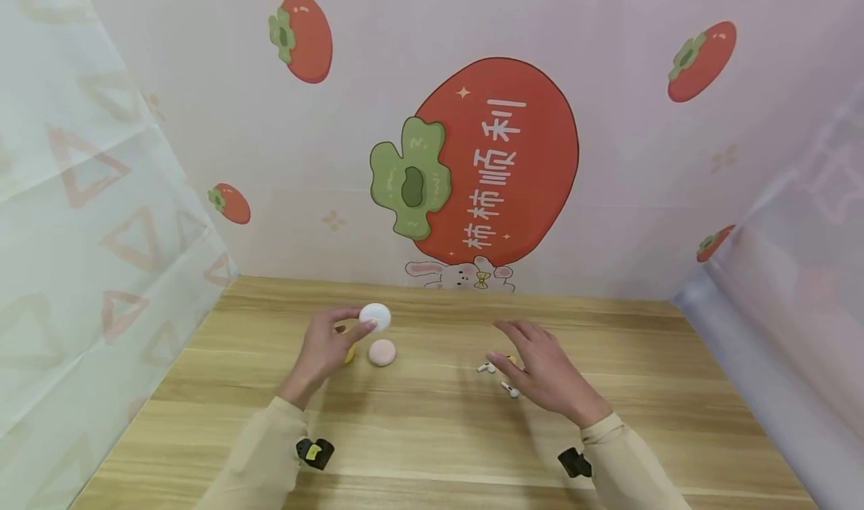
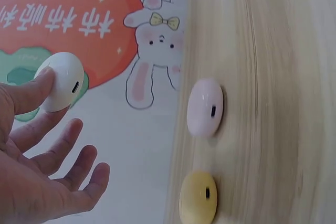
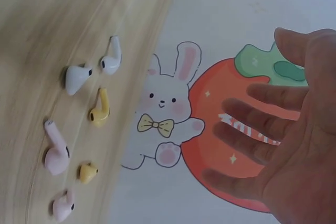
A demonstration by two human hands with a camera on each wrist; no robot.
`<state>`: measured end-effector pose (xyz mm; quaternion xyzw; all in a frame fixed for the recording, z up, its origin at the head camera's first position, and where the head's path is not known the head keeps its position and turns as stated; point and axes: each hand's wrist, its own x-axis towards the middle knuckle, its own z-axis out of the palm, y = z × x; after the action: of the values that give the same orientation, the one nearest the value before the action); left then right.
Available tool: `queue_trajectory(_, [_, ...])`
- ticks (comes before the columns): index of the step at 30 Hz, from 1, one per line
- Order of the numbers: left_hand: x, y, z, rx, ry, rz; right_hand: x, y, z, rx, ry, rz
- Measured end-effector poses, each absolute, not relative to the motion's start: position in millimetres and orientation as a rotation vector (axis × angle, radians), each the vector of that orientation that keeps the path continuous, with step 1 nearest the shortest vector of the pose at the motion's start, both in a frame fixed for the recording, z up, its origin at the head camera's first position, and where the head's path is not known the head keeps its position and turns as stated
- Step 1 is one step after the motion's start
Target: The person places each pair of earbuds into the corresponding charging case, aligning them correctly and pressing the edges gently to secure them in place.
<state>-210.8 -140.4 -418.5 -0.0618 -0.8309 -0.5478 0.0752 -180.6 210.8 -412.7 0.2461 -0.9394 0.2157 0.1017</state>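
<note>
A rounded white earbud case (image 1: 375, 316) is held up off the table by my left hand (image 1: 324, 351), pinched between thumb and forefinger. Its small dark port shows in the left wrist view, where the other three fingers are spread loosely. Below it a pink earbud case (image 2: 205, 107) and a yellow earbud case (image 2: 198, 199) lie on the table. My right hand (image 1: 548, 371) hovers with fingers extended and holds nothing. Under it are two white earbuds (image 3: 77, 79), two yellow earbuds (image 3: 100, 113) and two pink earbuds (image 3: 57, 156), which the head view partly hides behind that hand.
The wooden tabletop (image 1: 418, 442) ends at a printed backdrop (image 1: 607, 195) with persimmons and a rabbit. Pale cloth hangs along the left side (image 1: 115, 195) and the right side (image 1: 796, 270). Black camera mounts (image 1: 316, 454) sit on both wrists.
</note>
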Motion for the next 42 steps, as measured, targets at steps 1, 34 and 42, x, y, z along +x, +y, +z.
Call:
queue_trajectory(1, [-211,-137,-419,-0.195,-2.475,-1.659,-181,209,-412,0.728,-2.767,0.653])
queue_trajectory(34, [-197,-64,-423,-0.494,-2.256,-1.896,-187,158,-405,0.732,-2.482,1.102])
queue_trajectory(42, [-196,-61,-424,-0.510,-2.301,-1.857,-189,153,-406,0.749,-2.440,1.167])
